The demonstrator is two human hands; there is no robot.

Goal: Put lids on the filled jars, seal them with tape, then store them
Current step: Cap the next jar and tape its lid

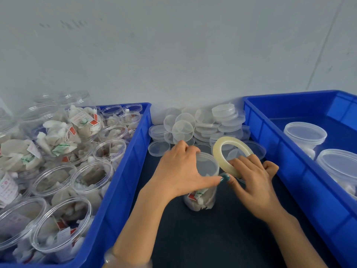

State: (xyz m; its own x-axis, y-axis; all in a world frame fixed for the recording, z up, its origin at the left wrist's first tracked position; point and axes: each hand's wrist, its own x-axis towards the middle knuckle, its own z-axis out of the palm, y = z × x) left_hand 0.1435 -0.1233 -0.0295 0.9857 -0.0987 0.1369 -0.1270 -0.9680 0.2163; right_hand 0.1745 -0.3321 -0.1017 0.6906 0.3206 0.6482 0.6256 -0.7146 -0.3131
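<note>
A clear plastic jar (201, 200) filled with white sachets stands upright on the dark table between two blue bins. A clear lid (209, 167) sits on its top. My left hand (179, 171) grips the lidded top from the left, fingers curled over the rim and thumb along the near side. My right hand (251, 180) holds a roll of clear tape (229, 151) tilted against the jar's right side, fingers through and around the ring. The forefinger of that hand lies against the jar near my left thumb.
The blue bin (123, 171) on the left holds several open filled jars (90, 178). A pile of loose clear lids (204, 124) lies behind the jar. The blue bin (289, 165) on the right holds lidded jars (305, 134). A pale wall stands behind.
</note>
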